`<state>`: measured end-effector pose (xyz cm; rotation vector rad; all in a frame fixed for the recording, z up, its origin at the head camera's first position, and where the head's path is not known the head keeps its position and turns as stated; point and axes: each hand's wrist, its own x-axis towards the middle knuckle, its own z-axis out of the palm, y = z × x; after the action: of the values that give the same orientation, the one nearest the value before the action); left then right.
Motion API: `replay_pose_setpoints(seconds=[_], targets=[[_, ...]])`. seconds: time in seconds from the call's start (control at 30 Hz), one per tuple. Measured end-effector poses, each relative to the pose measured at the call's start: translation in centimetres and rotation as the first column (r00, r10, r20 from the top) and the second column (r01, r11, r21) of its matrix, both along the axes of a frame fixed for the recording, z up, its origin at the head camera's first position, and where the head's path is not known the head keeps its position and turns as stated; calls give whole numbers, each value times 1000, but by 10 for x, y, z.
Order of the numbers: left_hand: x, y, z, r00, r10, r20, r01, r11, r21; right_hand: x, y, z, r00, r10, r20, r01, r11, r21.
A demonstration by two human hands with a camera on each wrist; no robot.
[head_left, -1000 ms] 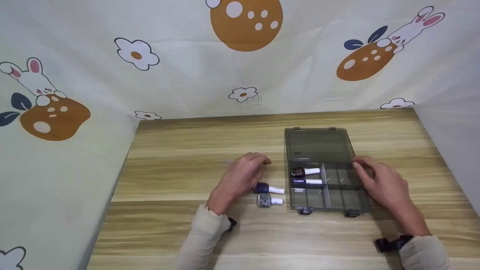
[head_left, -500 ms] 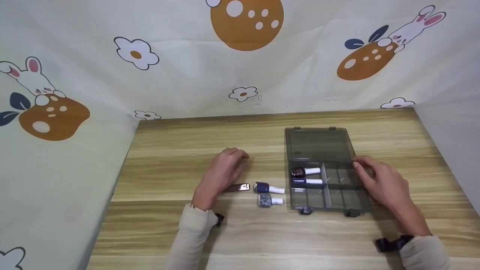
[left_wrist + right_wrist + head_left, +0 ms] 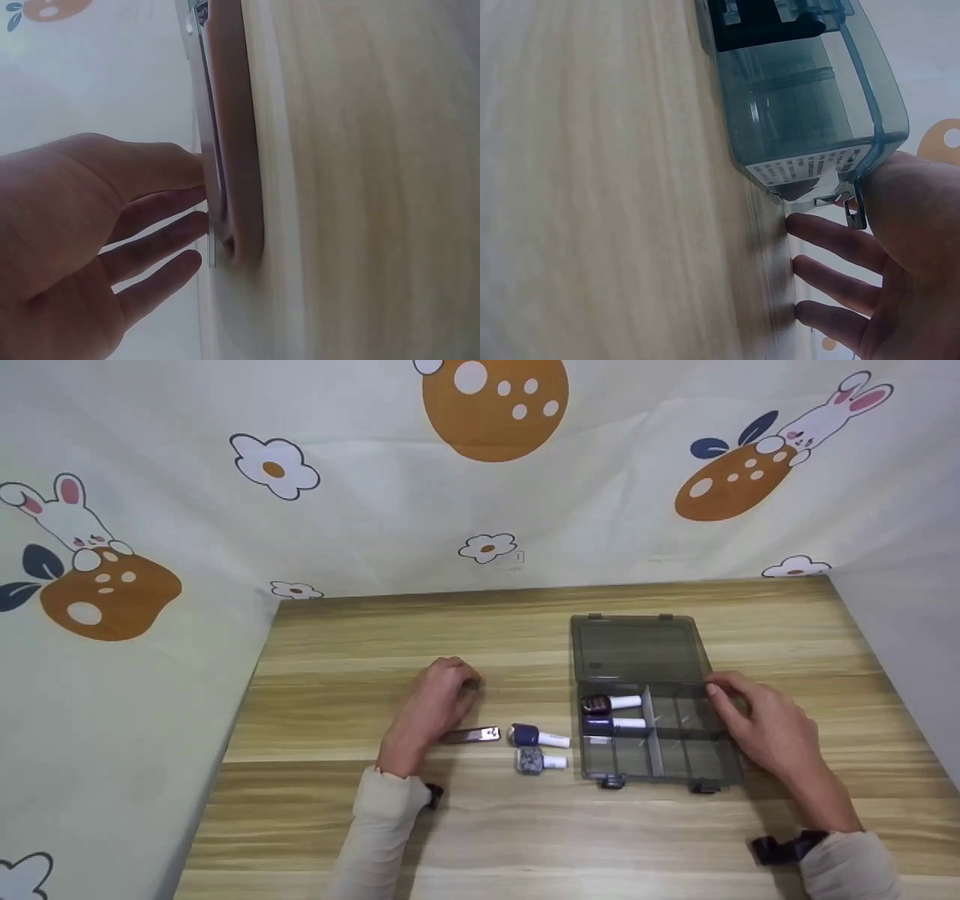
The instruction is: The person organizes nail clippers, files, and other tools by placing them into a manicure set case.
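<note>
In the head view my left hand (image 3: 431, 705) is low over the table, just behind a brown nail clipper (image 3: 472, 735). The left wrist view shows loosely bent fingers (image 3: 161, 289), their tips partly hidden by the nail clipper (image 3: 236, 135); whether they touch anything is unclear. My right hand (image 3: 776, 727) holds the right rim of a smoky plastic compartment box (image 3: 654, 742) by thumb and index finger. Its lid (image 3: 637, 649) lies back. Inside, at left, lie a dark nail polish bottle (image 3: 598, 705) and a purple one (image 3: 598, 725).
Between my left hand and the box lie a dark blue nail polish bottle (image 3: 525, 735) and a grey glittery one (image 3: 530, 761), white caps toward the box. Patterned cloth walls (image 3: 375, 510) border the wood-grain table (image 3: 525, 847) at the back and sides.
My left hand has drawn left, away from the polish bottles, uncovering the nail clipper. A pale strip seen beside that hand a second ago is out of sight. My right hand stays at the box.
</note>
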<state>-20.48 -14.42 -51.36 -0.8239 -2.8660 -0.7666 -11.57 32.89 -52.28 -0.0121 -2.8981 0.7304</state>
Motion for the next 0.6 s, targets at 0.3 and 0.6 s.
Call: replay_pose_setpoints(seconds=[0.3,0.6], targets=[[-2,0,-2,1000,16,18,-16,1000,-9,0,1,-1,1000,-1,7,1,1000,-1],[-1,1,-2,999,43,14,-43,999,-23,0,0,0,1000,1,7,-1,1000,-7]])
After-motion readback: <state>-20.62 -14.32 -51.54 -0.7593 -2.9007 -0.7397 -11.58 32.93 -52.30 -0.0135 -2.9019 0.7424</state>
